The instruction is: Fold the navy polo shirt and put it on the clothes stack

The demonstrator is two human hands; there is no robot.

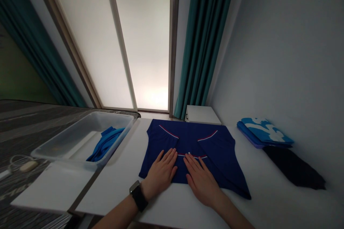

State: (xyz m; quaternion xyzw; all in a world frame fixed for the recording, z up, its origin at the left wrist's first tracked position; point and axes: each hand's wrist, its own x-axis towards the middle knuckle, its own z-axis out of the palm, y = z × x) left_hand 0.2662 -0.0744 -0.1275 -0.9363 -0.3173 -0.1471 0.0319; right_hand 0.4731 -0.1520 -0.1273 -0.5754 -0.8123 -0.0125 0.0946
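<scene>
A navy blue shirt (pixel 215 146) with red-and-white trim lies spread on the white table (pixel 126 182), its sleeves folded inward. My left hand (pixel 161 173) rests flat on the shirt's near edge, fingers stretched out, with a dark watch on the wrist. My right hand (pixel 200 179) lies flat beside it on the same edge, fingers extended. Neither hand holds anything.
A clear plastic bin (pixel 67 139) to the left holds a bright blue garment (pixel 106 143). Folded blue-and-white clothes (pixel 264 132) and a black garment (pixel 294 168) lie at the right by the wall. A small white cabinet (pixel 201 114), teal curtains and a window stand behind.
</scene>
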